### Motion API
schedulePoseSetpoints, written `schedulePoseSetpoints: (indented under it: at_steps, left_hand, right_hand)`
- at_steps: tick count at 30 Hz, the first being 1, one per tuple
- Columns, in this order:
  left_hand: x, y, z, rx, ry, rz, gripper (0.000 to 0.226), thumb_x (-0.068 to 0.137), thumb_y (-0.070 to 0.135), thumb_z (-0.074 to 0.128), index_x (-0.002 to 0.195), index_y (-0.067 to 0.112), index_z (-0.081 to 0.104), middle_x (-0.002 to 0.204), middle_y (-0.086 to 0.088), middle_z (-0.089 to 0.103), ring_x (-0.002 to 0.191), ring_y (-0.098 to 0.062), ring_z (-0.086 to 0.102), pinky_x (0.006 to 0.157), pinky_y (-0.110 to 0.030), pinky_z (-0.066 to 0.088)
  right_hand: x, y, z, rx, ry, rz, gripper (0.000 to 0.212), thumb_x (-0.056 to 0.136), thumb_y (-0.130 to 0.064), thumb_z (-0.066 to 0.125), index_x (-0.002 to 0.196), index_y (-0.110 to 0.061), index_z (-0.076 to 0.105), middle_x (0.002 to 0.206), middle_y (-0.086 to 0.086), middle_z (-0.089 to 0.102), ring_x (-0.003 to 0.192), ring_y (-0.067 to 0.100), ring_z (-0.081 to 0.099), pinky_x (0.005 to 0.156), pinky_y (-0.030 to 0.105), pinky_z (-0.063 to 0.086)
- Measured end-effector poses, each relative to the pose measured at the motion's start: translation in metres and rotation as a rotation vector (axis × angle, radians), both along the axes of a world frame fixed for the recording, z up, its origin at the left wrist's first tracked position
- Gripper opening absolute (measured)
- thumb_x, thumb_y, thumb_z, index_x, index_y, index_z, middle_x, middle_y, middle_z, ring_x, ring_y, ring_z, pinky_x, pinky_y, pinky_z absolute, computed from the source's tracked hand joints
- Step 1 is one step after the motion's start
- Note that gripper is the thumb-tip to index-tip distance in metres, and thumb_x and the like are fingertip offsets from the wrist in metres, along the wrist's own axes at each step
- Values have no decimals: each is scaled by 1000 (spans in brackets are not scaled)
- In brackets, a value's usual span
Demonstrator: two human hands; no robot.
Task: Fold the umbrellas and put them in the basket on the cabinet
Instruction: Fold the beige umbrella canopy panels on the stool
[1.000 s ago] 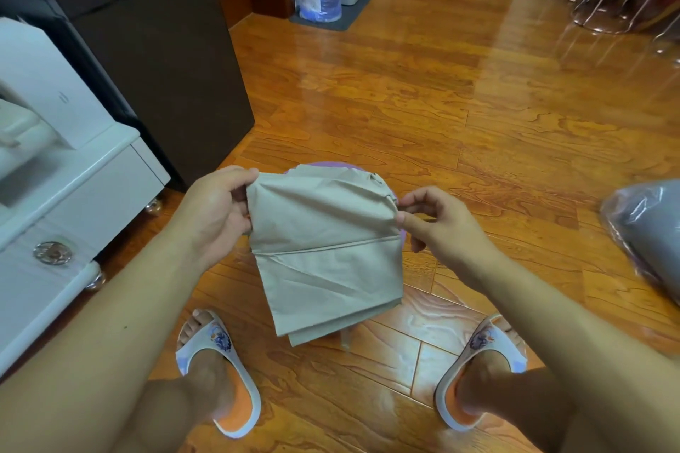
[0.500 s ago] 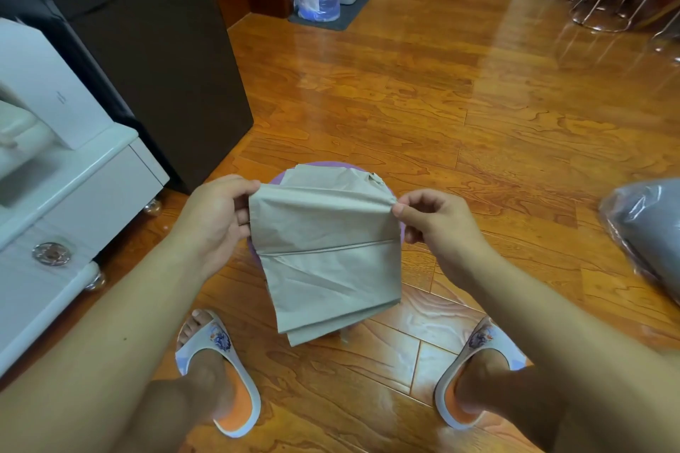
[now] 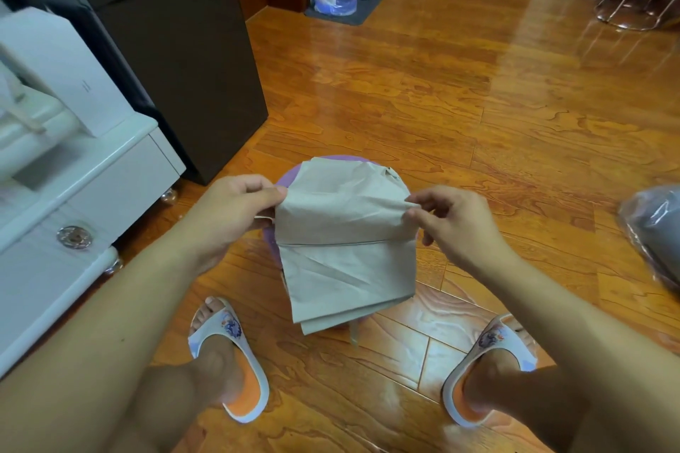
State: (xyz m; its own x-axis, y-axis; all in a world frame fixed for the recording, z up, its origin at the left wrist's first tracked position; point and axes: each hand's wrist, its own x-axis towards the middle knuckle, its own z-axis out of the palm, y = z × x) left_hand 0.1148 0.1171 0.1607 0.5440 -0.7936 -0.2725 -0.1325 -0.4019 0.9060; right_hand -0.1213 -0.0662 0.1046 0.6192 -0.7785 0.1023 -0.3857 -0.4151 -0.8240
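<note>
Beige umbrella canopy (image 3: 346, 246) is held in the air over the wood floor (image 3: 478, 103), between the two feet, with a purple surface (image 3: 279, 178) showing behind its far edge.

Left hand (image 3: 228, 217) pinches the canopy's upper left edge, thumb and fingers curled onto the fabric. Right hand (image 3: 456, 221) pinches the upper right corner between thumb and forefinger; the other fingers are loosely spread.

Key relation: the cloth hangs flat between the hands, and its long axis runs far to near, top edge at hand height, free layered end dropping toward the near side. Both hands are about equally close to it.

Judgement: panels are being flattened and gathered; wrapping not yet done. No basket visible. White cabinet (image 3: 84, 202) lies left.
</note>
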Motion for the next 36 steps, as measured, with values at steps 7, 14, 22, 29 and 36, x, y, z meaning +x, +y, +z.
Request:
schedulePoseSetpoints:
  at_steps: [7,14,22,29,36]
  left_hand:
    - [8,19,-16,183,-457,-95,35,92,56,64,93,22,67,95,-6,69,88,-22,64,80,-42,52]
    - [-25,16,-64,25,-1177,-654,74,75,37,79,142,31,50,124,6,55,118,-20,50,96,-35,38]
    - [-46,31,-117,173,-1201,-868,28,72,19,75,94,27,60,85,5,53,77,-21,54,56,-35,39]
    - [-40,22,-102,500,-709,-953,49,101,51,53,143,28,49,131,2,54,122,-22,54,101,-41,46]
    - [5,3,-75,492,-706,-522,25,86,58,46,93,36,57,87,13,64,86,-15,63,75,-36,54]
  right_hand:
    - [-29,17,-22,-196,105,186,27,82,-8,80,80,-32,70,94,-11,56,70,12,59,64,16,42]
    - [-40,21,-32,-343,73,335,20,85,-4,74,91,-21,67,108,-18,68,73,8,62,66,21,48]
    - [-43,15,-31,-317,647,678,16,94,-35,65,109,-33,66,108,-18,68,81,2,55,74,26,44]
    - [22,-22,-7,-291,258,8,12,91,-23,66,102,-23,69,88,-4,62,81,18,56,69,33,39]
    - [58,-51,-11,-125,405,119,25,93,-9,65,109,-26,73,98,-7,62,99,20,58,78,29,40]
